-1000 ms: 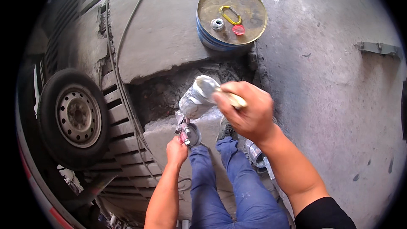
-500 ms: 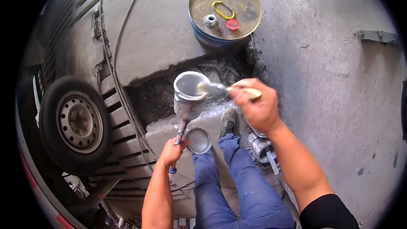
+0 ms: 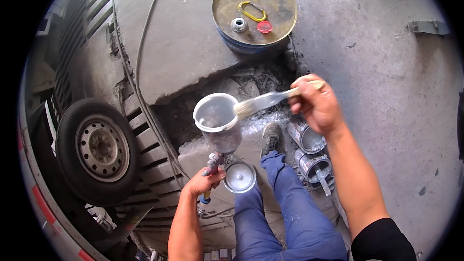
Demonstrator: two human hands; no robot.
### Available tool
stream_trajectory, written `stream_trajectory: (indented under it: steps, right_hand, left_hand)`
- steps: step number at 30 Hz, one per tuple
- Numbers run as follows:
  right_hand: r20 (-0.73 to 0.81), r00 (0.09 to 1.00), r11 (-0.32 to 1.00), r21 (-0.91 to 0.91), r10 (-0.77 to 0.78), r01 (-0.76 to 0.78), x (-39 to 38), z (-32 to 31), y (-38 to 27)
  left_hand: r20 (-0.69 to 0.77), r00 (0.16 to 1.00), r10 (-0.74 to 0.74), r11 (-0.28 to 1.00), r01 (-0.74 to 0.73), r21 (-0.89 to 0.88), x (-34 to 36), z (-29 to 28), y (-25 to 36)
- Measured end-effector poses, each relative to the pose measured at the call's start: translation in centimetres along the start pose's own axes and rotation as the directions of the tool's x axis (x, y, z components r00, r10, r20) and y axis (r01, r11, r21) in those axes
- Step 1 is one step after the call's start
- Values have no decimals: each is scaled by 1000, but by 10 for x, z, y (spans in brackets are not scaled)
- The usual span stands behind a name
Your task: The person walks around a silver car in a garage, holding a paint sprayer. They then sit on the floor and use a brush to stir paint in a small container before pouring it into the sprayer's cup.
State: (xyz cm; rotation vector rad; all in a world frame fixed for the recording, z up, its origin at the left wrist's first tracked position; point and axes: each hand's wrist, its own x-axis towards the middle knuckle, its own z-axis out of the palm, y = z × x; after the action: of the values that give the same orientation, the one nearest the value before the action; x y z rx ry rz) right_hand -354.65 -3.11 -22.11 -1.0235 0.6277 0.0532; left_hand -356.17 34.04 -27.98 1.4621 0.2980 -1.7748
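My left hand (image 3: 203, 182) is closed round a spray gun (image 3: 212, 164), held with its open grey paint cup (image 3: 223, 139) upright on top. A round grey lid (image 3: 239, 177) is next to the same hand, at its fingers. In my right hand (image 3: 319, 105) is a flat paintbrush (image 3: 269, 100), gripped by its pale wooden handle. The bristles are at the right rim of the cup; whether they touch it I cannot tell. A light smear coats the inside of the cup.
Paint-stained cans (image 3: 315, 163) stand by my right foot, one with a flat stick in it. A drum (image 3: 232, 0) ahead carries a yellow carabiner (image 3: 253, 11) and a red cap (image 3: 264, 27). A broken pit (image 3: 193, 96), hoses (image 3: 140, 50) and a wheel (image 3: 100, 147) lie left and ahead.
My right hand has moved up and right, drawing the brush from inside the cup to its right rim. The spray gun and lid have shifted slightly lower in view.
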Motion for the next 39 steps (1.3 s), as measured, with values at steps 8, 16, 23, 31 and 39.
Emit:
stream_trajectory:
  steps: [8,16,23,31,39]
  right_hand:
    - [-218,976,1000,18,25,-22,12,-36,25]
    - [-149,954,927,-239,259,-289,-75,-45,142]
    - [-81,940,888,362,332,-283,-125,11,163]
    - [-308,909,957,157,281,-243,-130,-18,183]
    - [-473,846,942,323,245,-92,-172,-67,230]
  left_hand:
    - [-79,986,147,976,-132,174,-2,8,-8]
    - [-151,945,289,956,-277,98,1,24,14]
    - [-211,944,253,938,-293,-184,5,31,27]
    - [-354,854,380,925,-359,128,48,35,5]
    - [-561,763,321,936,-344,67,155,19,-44]
